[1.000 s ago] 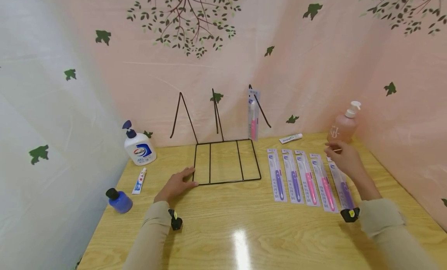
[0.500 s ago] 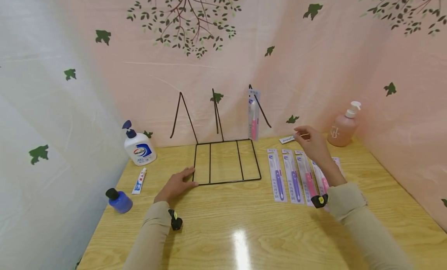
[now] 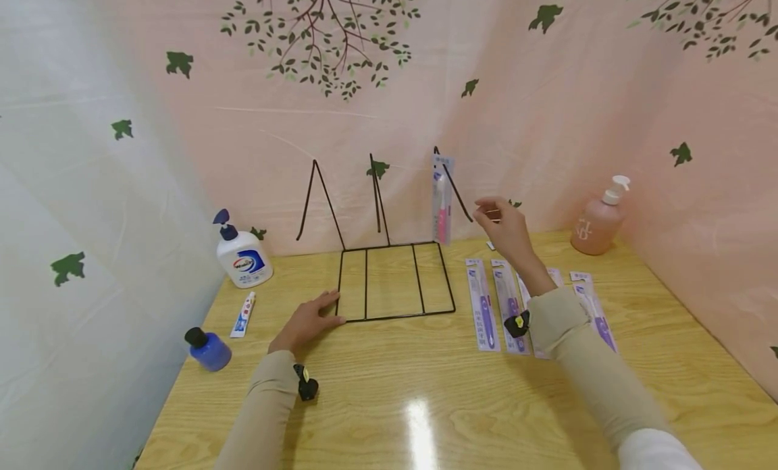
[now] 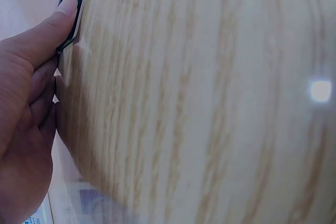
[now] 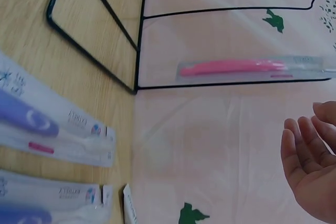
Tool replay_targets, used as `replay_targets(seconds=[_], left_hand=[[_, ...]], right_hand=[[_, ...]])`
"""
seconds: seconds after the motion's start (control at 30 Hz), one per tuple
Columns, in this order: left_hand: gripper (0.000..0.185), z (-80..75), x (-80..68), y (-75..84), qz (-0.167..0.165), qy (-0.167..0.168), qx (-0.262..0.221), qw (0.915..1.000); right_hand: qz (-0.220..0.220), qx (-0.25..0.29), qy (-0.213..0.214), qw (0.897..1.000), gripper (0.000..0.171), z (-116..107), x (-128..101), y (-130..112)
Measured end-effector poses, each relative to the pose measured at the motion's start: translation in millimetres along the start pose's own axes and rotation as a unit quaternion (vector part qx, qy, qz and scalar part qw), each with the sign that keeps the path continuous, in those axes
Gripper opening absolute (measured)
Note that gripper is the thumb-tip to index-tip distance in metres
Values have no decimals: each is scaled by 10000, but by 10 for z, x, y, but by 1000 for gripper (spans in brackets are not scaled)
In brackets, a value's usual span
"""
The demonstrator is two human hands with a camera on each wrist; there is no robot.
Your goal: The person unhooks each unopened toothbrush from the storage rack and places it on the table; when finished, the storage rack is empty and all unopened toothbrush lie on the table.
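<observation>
A black wire rack (image 3: 394, 317) with three upright hooks stands on the table. On its right hook hangs a packaged pink toothbrush (image 3: 442, 200), also visible in the right wrist view. My left hand (image 3: 306, 321) touches the rack's front left corner with thumb and fingertips, fingers mostly straight. Beside the tip of the right hook hovers my right hand (image 3: 506, 230), its fingers loosely bent; I see nothing between them. Several packaged toothbrushes, among them a purple toothbrush (image 3: 484, 308), lie in a row below my right hand; the forearm partly covers them.
At left stand a white pump bottle (image 3: 244, 259) and a blue bottle (image 3: 210, 352), with a small toothpaste tube (image 3: 243, 315) between them. A pink pump bottle (image 3: 595, 225) is at the back right. Another small tube (image 3: 490, 246) is mostly hidden behind the right hand. A patterned curtain closes the back.
My right hand has moved left, from near the pink pump bottle, past the small tube, to the right hook's tip. The left hand stays at the rack's corner.
</observation>
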State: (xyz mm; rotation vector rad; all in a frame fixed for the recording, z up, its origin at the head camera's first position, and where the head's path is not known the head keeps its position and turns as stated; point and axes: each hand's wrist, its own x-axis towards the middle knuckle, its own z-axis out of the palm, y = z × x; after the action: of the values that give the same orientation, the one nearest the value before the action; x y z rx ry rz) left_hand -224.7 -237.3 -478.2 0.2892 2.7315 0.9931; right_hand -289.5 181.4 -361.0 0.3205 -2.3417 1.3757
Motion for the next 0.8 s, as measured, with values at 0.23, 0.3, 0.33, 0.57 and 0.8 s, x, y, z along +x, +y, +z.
replay_targets(seconds=[0.23, 0.3, 0.33, 0.57, 0.8], left_hand=[[71, 6, 7, -5, -24, 32, -19, 10000], [71, 5, 11, -9, -14, 36, -7, 10000], [71, 5, 13, -10, -8, 36, -4, 10000], [71, 1, 14, -7, 1, 21, -36, 10000], [70, 0, 20, -21, -91, -12, 13, 10000]], right_hand=[[-113, 118, 24, 9999, 26, 247, 167, -121], [-196, 187, 11, 9996, 26, 296, 195, -148], [-232, 244, 10, 9994, 25, 318, 207, -159], [-429, 588, 182, 9972, 23, 424, 276, -208], [-439, 752, 369, 9955, 22, 449, 314, -221]])
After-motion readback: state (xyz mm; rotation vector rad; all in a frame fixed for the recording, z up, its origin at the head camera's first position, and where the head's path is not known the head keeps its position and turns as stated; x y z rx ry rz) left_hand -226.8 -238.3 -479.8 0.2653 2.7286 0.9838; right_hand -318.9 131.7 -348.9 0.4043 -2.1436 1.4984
